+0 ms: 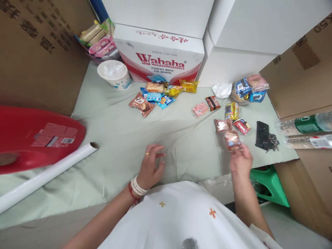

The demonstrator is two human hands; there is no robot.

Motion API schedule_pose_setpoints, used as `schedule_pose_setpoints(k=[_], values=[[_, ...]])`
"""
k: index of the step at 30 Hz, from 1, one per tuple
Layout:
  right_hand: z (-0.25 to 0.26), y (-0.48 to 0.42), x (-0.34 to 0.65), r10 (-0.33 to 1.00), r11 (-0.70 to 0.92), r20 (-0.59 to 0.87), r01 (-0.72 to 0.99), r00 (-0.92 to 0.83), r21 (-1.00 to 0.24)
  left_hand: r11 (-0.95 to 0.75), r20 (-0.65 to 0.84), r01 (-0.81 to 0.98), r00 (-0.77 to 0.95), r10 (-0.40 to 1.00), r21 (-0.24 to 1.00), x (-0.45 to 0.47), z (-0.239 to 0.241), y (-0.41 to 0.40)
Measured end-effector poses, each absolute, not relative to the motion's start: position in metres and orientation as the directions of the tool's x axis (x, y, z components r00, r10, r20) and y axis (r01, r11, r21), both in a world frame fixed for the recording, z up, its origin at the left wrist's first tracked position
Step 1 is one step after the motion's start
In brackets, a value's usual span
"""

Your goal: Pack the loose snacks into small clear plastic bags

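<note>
My right hand (pixel 241 159) grips a small brown snack packet (pixel 232 139) by its near edge; the packet is slightly blurred. Just beyond it lie another brown snack packet (pixel 222 126), a red packet (pixel 242 126) and a yellow packet (pixel 231 110). My left hand (pixel 152 165) rests over the cloth near my body, fingers loosely curved and apart, holding nothing. Farther left is a pile of wrapped snacks, with a brown cookie packet (pixel 142 104) and blue packets (pixel 166 101). Between the groups lie a pink packet (pixel 200 110) and a dark red packet (pixel 213 103).
Behind the snacks stands a Wahaha water carton (pixel 166 52), beside a paper tub (pixel 114 75). A filled snack bag (pixel 250 89), crumpled clear plastic (pixel 222 90), black phone-like object (pixel 262 134), keys (pixel 273 142) and bottles (pixel 306 124) are right. A white roll (pixel 49 174) and red container (pixel 38 135) lie left.
</note>
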State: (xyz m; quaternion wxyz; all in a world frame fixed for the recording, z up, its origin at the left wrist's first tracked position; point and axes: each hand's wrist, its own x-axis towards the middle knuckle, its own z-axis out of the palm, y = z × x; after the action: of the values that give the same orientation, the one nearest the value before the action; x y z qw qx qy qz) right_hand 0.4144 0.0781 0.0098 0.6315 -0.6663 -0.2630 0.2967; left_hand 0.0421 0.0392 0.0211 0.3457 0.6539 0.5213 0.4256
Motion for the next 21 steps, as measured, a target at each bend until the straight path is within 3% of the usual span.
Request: schedule_pose_setpoints(k=[4, 7, 8, 10, 12, 13, 18, 21], values=[[0.005, 0.099, 0.473, 0.636, -0.102, -0.089, -0.03, 0.766, -0.994, -0.028, 0.066, 0.485, -0.063, 0.996, 0.874, 0.0, 0.009, 0.033], [0.006, 0.118, 0.481, 0.697, -0.312, -0.08, 0.201, 0.712, -0.928, 0.006, 0.082, 0.582, -0.126, 0.989, 0.813, -0.023, 0.009, 0.026], [0.01, 0.122, 0.481, 0.732, -0.399, -0.057, 0.36, 0.679, -0.843, 0.001, 0.11, 0.634, -0.136, 0.985, 0.773, -0.029, 0.009, 0.022], [0.024, 0.128, 0.483, 0.792, -0.505, 0.017, 0.67, 0.61, -0.544, -0.014, 0.183, 0.748, -0.144, 0.973, 0.664, -0.041, 0.011, 0.01], [0.044, 0.135, 0.486, 0.838, -0.49, 0.114, 0.829, 0.533, -0.271, -0.008, 0.242, 0.83, -0.153, 0.958, 0.557, -0.05, 0.009, -0.006], [0.054, 0.141, 0.486, 0.856, -0.457, 0.159, 0.864, 0.492, -0.212, 0.001, 0.256, 0.851, -0.159, 0.954, 0.526, -0.052, 0.007, -0.014], [0.079, 0.222, 0.456, 0.928, -0.216, 0.225, 0.923, 0.296, -0.319, 0.007, 0.32, 0.902, -0.161, 0.934, 0.433, -0.049, -0.013, -0.041], [0.074, 0.293, 0.424, 0.93, -0.193, 0.249, 0.936, 0.27, -0.295, -0.003, 0.375, 0.928, -0.147, 0.915, 0.372, -0.042, -0.02, -0.042]])
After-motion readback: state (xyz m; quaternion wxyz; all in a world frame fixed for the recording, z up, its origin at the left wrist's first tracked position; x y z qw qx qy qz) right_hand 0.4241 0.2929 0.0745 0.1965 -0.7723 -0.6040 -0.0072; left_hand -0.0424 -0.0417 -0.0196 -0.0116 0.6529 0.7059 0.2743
